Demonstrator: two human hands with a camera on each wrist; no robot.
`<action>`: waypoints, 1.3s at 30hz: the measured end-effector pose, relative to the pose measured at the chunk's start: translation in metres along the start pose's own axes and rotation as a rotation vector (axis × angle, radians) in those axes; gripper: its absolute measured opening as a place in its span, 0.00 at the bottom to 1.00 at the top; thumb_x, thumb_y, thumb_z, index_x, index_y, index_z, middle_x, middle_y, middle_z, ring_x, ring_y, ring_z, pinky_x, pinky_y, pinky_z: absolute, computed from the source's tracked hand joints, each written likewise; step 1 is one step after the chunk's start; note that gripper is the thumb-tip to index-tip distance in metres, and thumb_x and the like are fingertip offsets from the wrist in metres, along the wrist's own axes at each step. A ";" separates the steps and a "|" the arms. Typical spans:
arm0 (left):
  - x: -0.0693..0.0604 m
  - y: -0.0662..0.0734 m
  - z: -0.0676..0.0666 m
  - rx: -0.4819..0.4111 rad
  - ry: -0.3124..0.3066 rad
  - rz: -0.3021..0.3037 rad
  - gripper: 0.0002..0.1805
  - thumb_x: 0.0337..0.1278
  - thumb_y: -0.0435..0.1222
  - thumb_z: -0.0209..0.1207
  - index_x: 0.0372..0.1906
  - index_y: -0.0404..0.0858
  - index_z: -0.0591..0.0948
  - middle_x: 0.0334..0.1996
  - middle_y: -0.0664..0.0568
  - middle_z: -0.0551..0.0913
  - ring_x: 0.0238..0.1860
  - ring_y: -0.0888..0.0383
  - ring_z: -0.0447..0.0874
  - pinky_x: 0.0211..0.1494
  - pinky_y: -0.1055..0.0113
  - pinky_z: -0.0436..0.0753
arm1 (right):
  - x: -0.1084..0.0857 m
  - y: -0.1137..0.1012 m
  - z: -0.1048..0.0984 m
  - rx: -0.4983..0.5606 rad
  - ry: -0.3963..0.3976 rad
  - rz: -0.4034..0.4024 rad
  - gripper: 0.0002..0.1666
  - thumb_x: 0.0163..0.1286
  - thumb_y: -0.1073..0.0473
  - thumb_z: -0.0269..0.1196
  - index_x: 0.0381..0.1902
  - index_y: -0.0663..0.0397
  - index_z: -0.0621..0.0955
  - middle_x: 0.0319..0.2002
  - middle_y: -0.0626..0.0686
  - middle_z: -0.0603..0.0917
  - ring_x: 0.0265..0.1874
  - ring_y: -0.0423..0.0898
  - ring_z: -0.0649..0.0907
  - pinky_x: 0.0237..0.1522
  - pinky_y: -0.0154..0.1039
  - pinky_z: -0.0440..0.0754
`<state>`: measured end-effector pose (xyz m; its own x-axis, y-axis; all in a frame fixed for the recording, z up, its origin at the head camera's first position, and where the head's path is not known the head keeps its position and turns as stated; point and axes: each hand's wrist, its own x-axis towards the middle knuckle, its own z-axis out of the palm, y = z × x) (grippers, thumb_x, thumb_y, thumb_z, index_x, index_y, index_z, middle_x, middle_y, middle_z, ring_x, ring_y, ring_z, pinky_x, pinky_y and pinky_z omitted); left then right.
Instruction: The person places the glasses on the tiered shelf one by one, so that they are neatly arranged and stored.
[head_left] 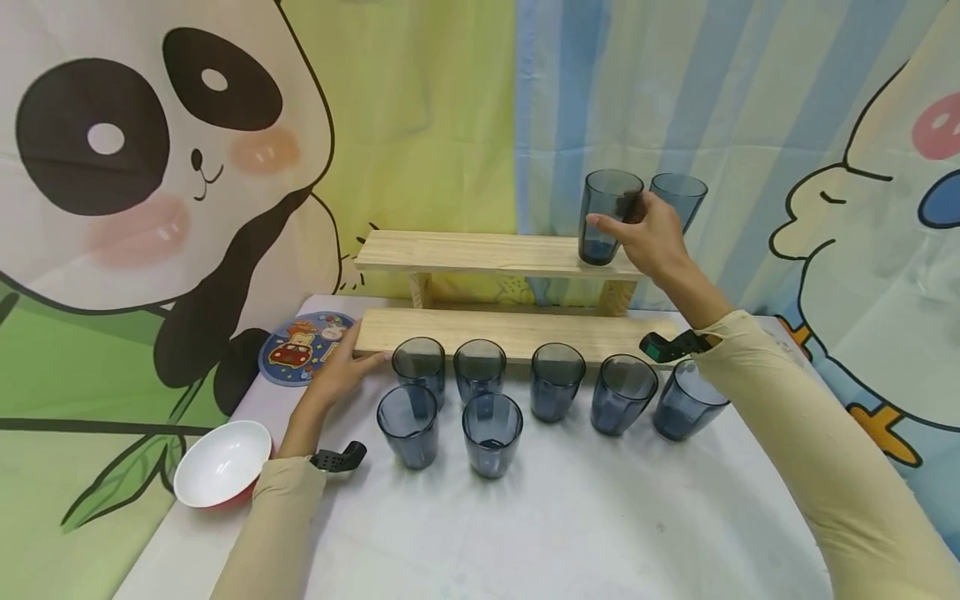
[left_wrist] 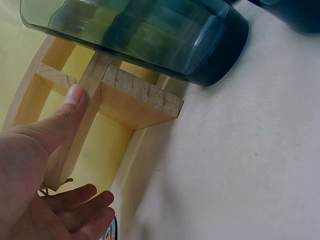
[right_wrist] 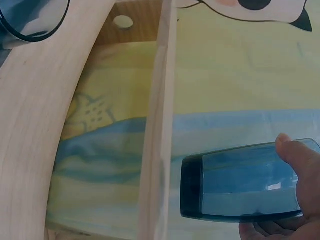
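My right hand (head_left: pixel 648 233) grips a blue glass tumbler (head_left: pixel 603 212) by its side, thumb in front, over the right part of the upper wooden shelf (head_left: pixel 472 250). In the right wrist view a small gap shows between the tumbler's base (right_wrist: pixel 191 187) and the board. A second blue tumbler (head_left: pixel 678 193) stands just right of it, partly behind my hand. At the left end of the lower wooden shelf (head_left: pixel 495 329), my left hand (head_left: pixel 341 367) touches the rack. In the left wrist view its thumb (left_wrist: pixel 74 95) lies against the wood and the other fingers are loosely extended.
Several blue tumblers (head_left: pixel 555 379) stand in front of the lower shelf, with two more, a left one (head_left: pixel 408 429) and a right one (head_left: pixel 491 437), nearer. A white bowl (head_left: pixel 222 464) with a red outside and a round blue cartoon mat (head_left: pixel 300 350) lie at left. Printed curtains (head_left: pixel 450 125) hang behind.
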<state>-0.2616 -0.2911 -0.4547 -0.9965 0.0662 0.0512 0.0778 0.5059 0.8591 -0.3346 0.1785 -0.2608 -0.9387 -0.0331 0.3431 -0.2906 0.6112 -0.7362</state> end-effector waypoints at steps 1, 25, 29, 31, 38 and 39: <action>0.000 0.000 0.000 0.001 -0.001 0.001 0.54 0.73 0.44 0.66 0.87 0.42 0.41 0.85 0.35 0.46 0.84 0.33 0.44 0.83 0.33 0.46 | 0.002 0.002 0.002 -0.004 0.005 0.013 0.31 0.69 0.33 0.70 0.45 0.54 0.75 0.38 0.51 0.74 0.36 0.50 0.71 0.39 0.44 0.68; 0.002 -0.005 -0.001 0.017 0.006 -0.002 0.52 0.74 0.46 0.65 0.88 0.45 0.44 0.85 0.37 0.48 0.84 0.34 0.45 0.83 0.34 0.47 | 0.021 0.015 0.016 -0.022 0.016 0.106 0.34 0.68 0.28 0.68 0.43 0.52 0.72 0.40 0.54 0.73 0.39 0.53 0.72 0.40 0.49 0.70; 0.002 -0.007 -0.002 0.027 0.011 -0.012 0.53 0.73 0.48 0.65 0.88 0.47 0.43 0.85 0.38 0.48 0.84 0.34 0.45 0.83 0.34 0.47 | 0.020 0.017 0.020 -0.033 0.023 0.101 0.39 0.67 0.27 0.67 0.50 0.55 0.73 0.44 0.56 0.76 0.43 0.56 0.75 0.43 0.51 0.72; 0.001 -0.007 -0.002 0.033 0.011 -0.012 0.54 0.73 0.49 0.65 0.88 0.47 0.43 0.85 0.38 0.48 0.84 0.34 0.46 0.82 0.33 0.48 | 0.019 0.018 0.021 -0.042 0.015 0.101 0.45 0.67 0.26 0.66 0.61 0.58 0.73 0.53 0.61 0.78 0.52 0.59 0.78 0.50 0.54 0.77; 0.001 -0.004 0.000 0.040 0.010 -0.012 0.54 0.72 0.50 0.66 0.88 0.48 0.43 0.86 0.38 0.48 0.84 0.34 0.47 0.82 0.33 0.49 | 0.009 0.016 0.019 -0.044 -0.004 0.080 0.70 0.68 0.27 0.66 0.87 0.57 0.44 0.83 0.65 0.56 0.81 0.63 0.61 0.77 0.63 0.65; 0.001 -0.005 0.000 0.040 0.011 -0.014 0.54 0.72 0.49 0.66 0.88 0.48 0.43 0.85 0.38 0.49 0.84 0.34 0.47 0.82 0.33 0.49 | 0.005 0.015 0.017 -0.043 -0.004 0.067 0.70 0.68 0.27 0.67 0.87 0.57 0.43 0.84 0.64 0.55 0.81 0.63 0.61 0.78 0.62 0.64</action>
<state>-0.2635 -0.2935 -0.4586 -0.9977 0.0499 0.0450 0.0648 0.5408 0.8387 -0.3465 0.1735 -0.2800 -0.9566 0.0064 0.2913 -0.2185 0.6453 -0.7320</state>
